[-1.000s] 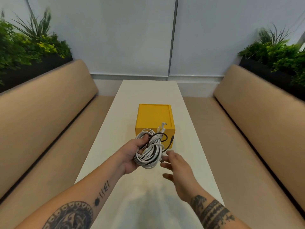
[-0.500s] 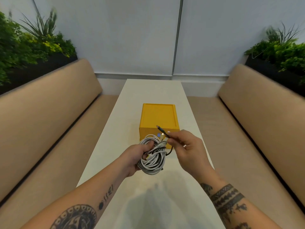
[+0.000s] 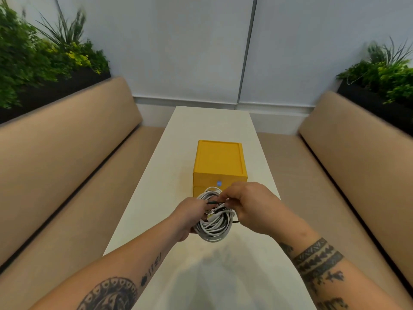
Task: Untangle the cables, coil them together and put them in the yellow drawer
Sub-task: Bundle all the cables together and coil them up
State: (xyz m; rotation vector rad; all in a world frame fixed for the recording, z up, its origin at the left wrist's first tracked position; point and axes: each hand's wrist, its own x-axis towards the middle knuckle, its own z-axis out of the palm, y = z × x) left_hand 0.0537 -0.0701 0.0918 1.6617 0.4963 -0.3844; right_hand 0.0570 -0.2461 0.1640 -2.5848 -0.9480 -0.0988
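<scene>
Both forearms are bare, with no sleeves in view. The left forearm [image 3: 125, 262] carries a dark round scalloped tattoo near the elbow and small marks further along. The right forearm [image 3: 317, 262] bears patterned black bands above the wrist, with darker figures below them.

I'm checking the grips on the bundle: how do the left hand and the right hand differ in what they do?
The left hand wraps around the white cable coil from the side, carrying it; the right hand only pinches a thin black cable at the coil's top. Both are closed and held above the table, before the yellow drawer.
</scene>
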